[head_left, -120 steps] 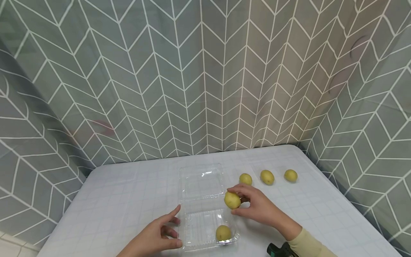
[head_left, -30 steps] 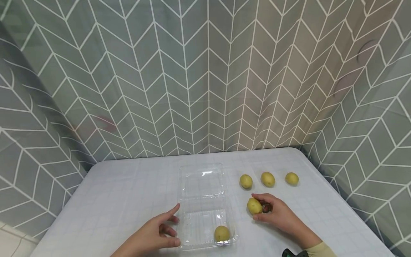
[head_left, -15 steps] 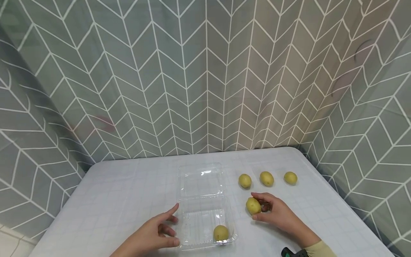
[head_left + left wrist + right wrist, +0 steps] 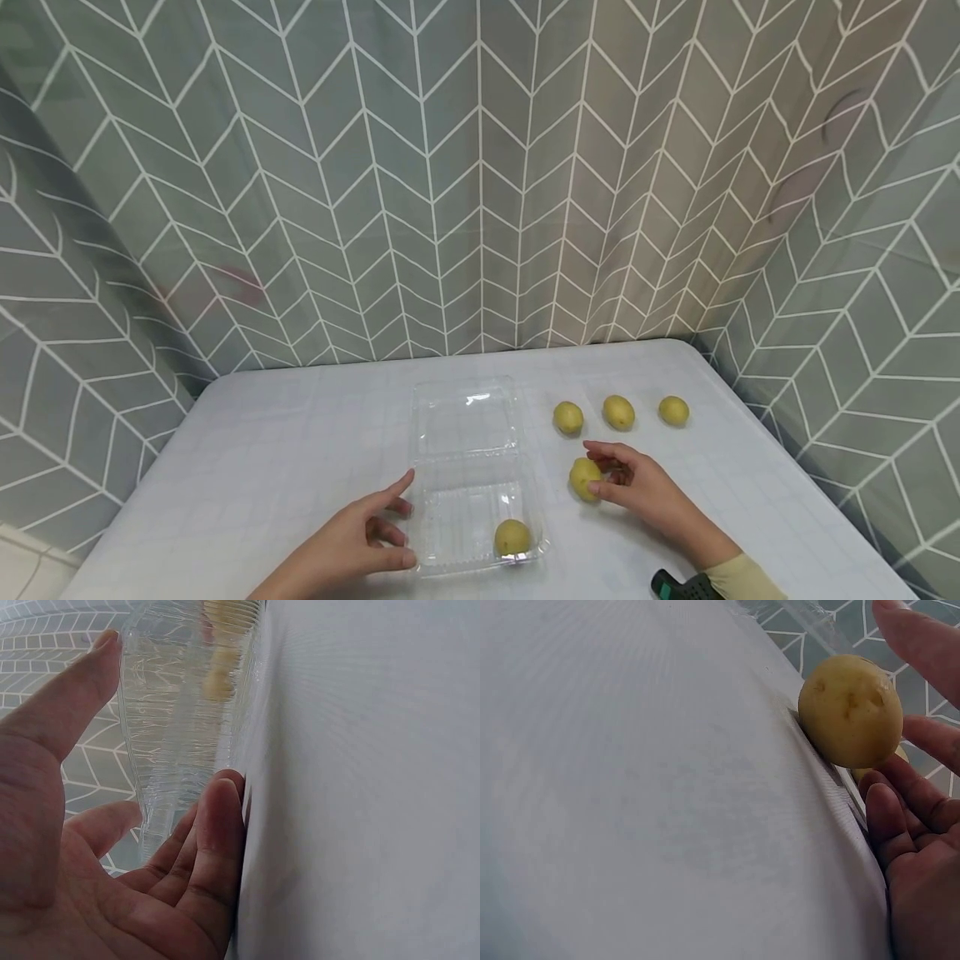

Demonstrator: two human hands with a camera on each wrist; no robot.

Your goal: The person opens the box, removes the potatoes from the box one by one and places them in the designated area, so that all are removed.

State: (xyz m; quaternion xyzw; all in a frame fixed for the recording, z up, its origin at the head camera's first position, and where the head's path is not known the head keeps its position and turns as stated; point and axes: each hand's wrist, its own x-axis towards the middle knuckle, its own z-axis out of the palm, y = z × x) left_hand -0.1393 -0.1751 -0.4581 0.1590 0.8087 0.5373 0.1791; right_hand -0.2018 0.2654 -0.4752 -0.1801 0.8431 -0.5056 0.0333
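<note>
In the head view, an unlidded clear plastic clamshell box [image 4: 465,508] lies on the table, its lid [image 4: 465,417] folded back away from me. One yellow potato [image 4: 513,537] sits in its near right corner. My left hand [image 4: 367,533] stands at the box's left side, fingers spread, with fingertips right at the wall. To the right of the box another potato [image 4: 584,479] rests on the table. My right hand [image 4: 630,483] is beside it with parted fingers. In the right wrist view, the fingers [image 4: 922,649] stand off this potato [image 4: 851,712].
Behind the right hand three more potatoes form a loose row: one at left [image 4: 568,418], one in the middle [image 4: 618,412] and one at right [image 4: 673,411]. A white cloth covers the table [image 4: 300,450]. Patterned grey curtains [image 4: 450,208] enclose its back and sides.
My right hand first held the potato at the box's right edge, then brought it right onto the table. Its fingers have now parted from it. My left hand stays by the box.
</note>
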